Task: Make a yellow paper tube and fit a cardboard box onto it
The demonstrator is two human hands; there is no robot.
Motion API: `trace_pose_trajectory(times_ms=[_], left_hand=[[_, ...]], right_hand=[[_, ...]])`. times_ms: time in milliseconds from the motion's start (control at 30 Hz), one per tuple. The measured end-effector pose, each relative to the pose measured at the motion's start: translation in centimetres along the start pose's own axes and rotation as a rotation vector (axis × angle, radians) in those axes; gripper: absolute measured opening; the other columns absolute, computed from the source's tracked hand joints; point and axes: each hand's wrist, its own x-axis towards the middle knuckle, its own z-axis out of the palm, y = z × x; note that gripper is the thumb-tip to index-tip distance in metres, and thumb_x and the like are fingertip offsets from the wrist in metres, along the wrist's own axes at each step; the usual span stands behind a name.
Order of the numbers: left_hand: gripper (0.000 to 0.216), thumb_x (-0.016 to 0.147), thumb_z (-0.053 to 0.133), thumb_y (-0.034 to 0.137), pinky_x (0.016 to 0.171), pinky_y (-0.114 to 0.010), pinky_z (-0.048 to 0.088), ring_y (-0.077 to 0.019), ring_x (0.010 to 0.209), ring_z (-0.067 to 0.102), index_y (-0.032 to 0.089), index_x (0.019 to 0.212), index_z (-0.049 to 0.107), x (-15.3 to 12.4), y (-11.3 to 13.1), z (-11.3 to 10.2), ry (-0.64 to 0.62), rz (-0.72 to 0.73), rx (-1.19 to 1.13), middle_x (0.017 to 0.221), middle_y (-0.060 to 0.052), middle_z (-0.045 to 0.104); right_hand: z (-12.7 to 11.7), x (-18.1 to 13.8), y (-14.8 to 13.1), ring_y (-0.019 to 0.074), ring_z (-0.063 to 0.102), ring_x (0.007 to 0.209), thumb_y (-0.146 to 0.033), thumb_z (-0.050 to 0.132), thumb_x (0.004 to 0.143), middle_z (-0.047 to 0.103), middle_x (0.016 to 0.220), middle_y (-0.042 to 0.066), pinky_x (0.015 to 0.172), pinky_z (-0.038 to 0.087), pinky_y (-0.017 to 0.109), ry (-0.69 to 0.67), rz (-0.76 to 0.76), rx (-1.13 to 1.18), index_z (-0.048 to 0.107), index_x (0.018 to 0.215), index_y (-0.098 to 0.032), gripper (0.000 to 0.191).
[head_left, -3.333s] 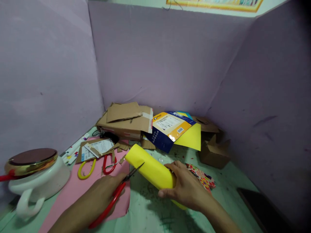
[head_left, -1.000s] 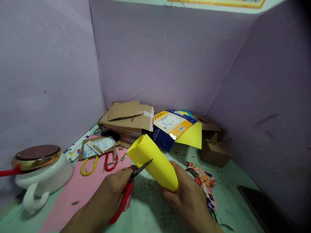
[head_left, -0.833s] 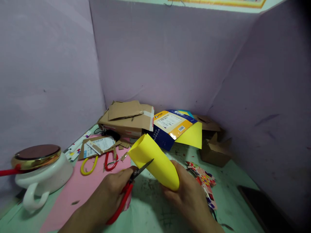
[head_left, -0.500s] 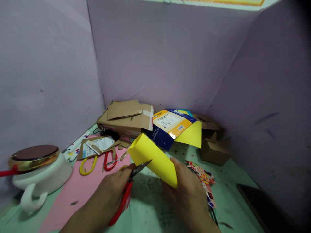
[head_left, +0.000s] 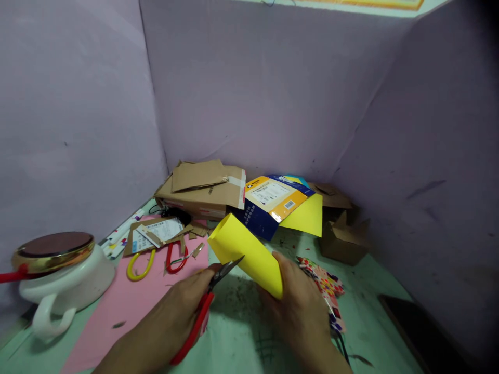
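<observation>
My left hand (head_left: 187,306) is closed on a pair of scissors (head_left: 200,318) with red handles, held around the pivot area with the pointed blades aimed up and to the right. The blade tips lie in front of the yellow paper (head_left: 255,257); whether they touch it I cannot tell. This paper is rolled or folded into a tube-like shape, its far end open. My right hand (head_left: 298,306) grips the near right end of it. Part of the right hand's fingers is hidden behind the paper.
A white mug (head_left: 74,283) with a gold-rimmed lid stands at left. Pink paper (head_left: 128,311) lies beside it, bearing yellow (head_left: 140,265) and red loops (head_left: 175,259) and cardboard scraps. Cardboard boxes (head_left: 202,189) and a blue-orange package (head_left: 273,200) sit behind. Patterned cloth (head_left: 325,280) lies right.
Hardly anything differs. The yellow paper's far end has shifted slightly to the right, while both hands keep their grips in nearly the same places.
</observation>
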Motion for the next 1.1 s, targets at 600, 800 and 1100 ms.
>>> trace_pose_trajectory(times_ms=[600,800,1100], left_hand=[[0.019,0.086,0.041,0.021,0.066,-0.024,0.048,-0.0146,0.063,0.058,0.021,0.088,0.060,0.3,-1.1,-0.5,-0.060,-0.016,0.008,0.068,0.002,0.062],[0.026,0.088,0.036,0.017,0.075,-0.025,0.049,-0.0162,0.074,0.061,0.021,0.096,0.061,0.4,-0.7,-1.6,-0.134,0.020,0.039,0.082,-0.002,0.068],[0.042,0.087,0.037,0.011,0.090,-0.027,0.044,-0.0181,0.111,0.056,0.027,0.124,0.050,0.1,-0.4,-1.8,-0.144,0.042,0.040,0.125,-0.003,0.060]], right_hand=[[-0.5,-0.4,0.5,0.0317,0.058,0.105,-0.034,0.056,0.080,0.061,0.118,0.015,0.085,0.047,0.044,-0.241,0.053,0.238,0.045,0.128,-0.015,0.053],[-2.7,1.6,2.1,0.0295,0.059,0.101,-0.042,0.071,0.065,0.063,0.115,0.010,0.084,0.047,0.039,-0.608,0.163,0.495,0.051,0.124,-0.020,0.066],[-3.0,2.1,0.2,0.0220,0.065,0.076,-0.020,0.063,0.060,0.070,0.086,0.000,0.063,0.042,0.028,-0.685,0.329,0.494,0.052,0.106,-0.025,0.048]])
